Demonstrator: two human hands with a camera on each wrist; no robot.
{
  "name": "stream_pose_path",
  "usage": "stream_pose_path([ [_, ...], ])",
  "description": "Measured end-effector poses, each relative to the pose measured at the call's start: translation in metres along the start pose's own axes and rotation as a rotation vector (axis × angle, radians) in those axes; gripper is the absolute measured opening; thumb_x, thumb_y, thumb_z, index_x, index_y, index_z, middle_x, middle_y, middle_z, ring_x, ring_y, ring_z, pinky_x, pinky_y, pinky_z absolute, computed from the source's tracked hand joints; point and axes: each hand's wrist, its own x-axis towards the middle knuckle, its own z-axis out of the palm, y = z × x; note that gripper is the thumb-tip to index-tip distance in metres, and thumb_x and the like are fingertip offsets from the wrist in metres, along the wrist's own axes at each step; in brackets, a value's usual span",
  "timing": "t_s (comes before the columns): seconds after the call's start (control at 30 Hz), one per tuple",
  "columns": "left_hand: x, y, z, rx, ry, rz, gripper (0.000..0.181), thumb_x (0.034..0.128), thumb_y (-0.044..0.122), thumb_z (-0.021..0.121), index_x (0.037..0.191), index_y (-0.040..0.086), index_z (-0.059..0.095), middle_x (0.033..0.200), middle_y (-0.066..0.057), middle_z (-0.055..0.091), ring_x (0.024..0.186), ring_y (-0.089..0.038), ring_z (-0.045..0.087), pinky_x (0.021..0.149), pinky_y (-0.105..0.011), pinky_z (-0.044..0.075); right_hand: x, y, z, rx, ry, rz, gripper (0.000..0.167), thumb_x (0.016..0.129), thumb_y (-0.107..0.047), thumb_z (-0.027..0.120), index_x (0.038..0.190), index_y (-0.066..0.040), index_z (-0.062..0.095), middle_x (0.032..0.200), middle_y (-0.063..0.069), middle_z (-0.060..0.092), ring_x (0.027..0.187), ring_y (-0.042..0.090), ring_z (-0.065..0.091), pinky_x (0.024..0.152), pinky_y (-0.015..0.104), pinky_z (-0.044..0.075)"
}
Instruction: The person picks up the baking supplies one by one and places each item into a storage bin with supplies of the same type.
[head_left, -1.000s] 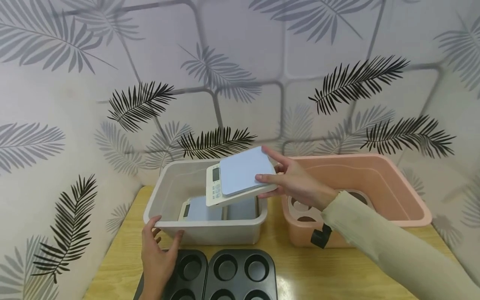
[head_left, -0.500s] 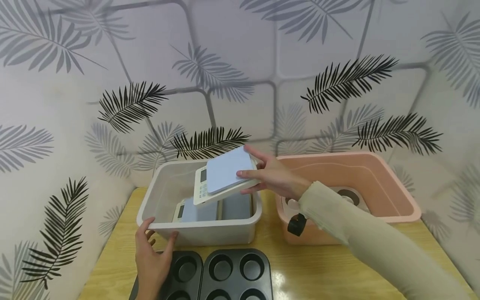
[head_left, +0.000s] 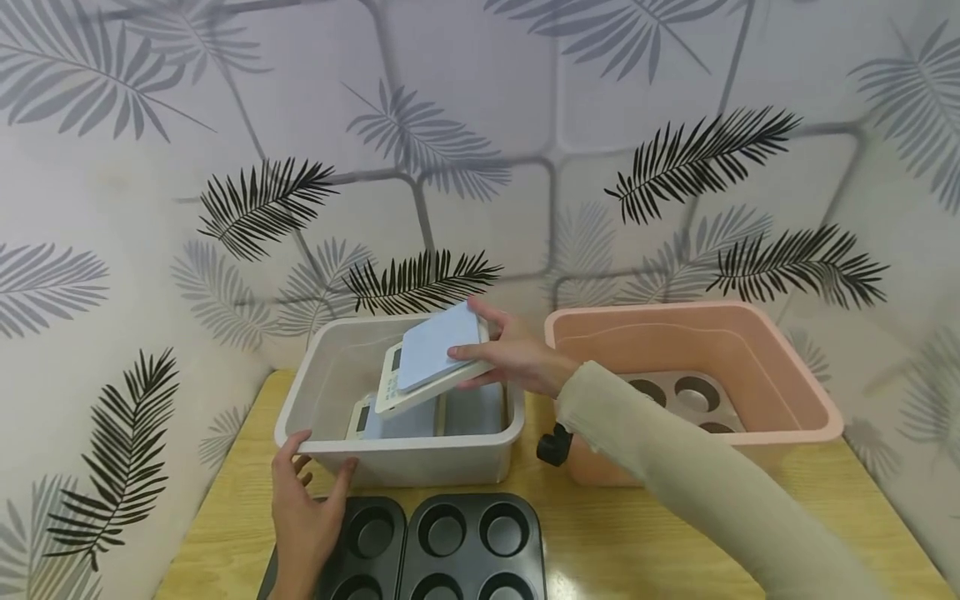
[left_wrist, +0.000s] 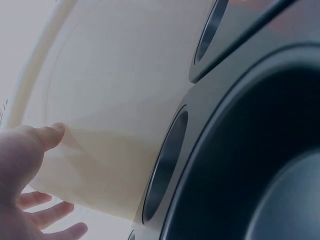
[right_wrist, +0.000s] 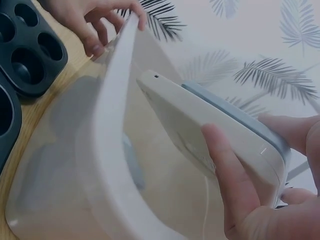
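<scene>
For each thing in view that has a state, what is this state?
Held scale: tilted, gripped by right hand
White bin: open, gripped by left hand
Lower scale: in white bin, partly hidden
Pink bin: open, pale muffin pan inside
Dark muffin pans: upright, visible cups empty

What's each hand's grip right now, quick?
Left hand: closed over the rim of the off-white rectangular plastic bin.
Right hand: closed, holding a flat white digital scale with a pale-blue top.
</scene>
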Motion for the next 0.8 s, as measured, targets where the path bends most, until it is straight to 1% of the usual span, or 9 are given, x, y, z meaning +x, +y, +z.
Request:
stream_pose_path([
  [0.17,-0.001,-0.001,0.000,0.002,-0.003,-0.006,0.078,0.0940,0.010,0.087,0.157,0.010,0.042,0.153,-0.025,0.051,0.132,-0.051,0.060,0.100,-0.076,0.053,0.010,0.009,0.003,-0.016,0.014,0.010,0.104,0.097,0.007,0.077,0.177,-0.028,0.021,0.154,0.031,0.049,0.100,0.027,0.073,0.073,0.042,0.069],
  [0.33,-0.001,-0.002,0.000,-0.001,0.003,0.001,0.078,0.0937,0.010,0.087,0.157,0.010,0.043,0.152,-0.026,0.052,0.132,-0.052,0.061,0.100,-0.075,0.054,0.013,0.007,0.007,-0.014,0.006,0.019,0.102,0.098,0.006,0.075,0.177,-0.028,0.020,0.155,0.029,0.049,0.101,0.027,0.071,0.073,0.042,0.070],
  [0.6,0.000,-0.003,0.000,-0.006,0.023,0.014,0.078,0.0923,0.009,0.088,0.156,0.009,0.044,0.150,-0.026,0.053,0.131,-0.051,0.062,0.098,-0.074,0.054,0.019,0.002,0.014,-0.060,-0.010,0.077,0.101,0.099,0.003,0.076,0.177,-0.029,0.020,0.171,0.023,0.033,0.099,0.027,0.072,0.074,0.040,0.069],
  [0.8,0.001,-0.004,0.001,-0.020,0.030,0.026,0.077,0.0917,0.009,0.089,0.156,0.008,0.045,0.150,-0.027,0.054,0.130,-0.051,0.063,0.097,-0.073,0.055,0.021,0.004,0.018,-0.074,0.008,0.094,0.101,0.098,0.004,0.077,0.176,-0.028,0.022,0.173,0.023,0.031,0.099,0.028,0.073,0.073,0.041,0.069],
])
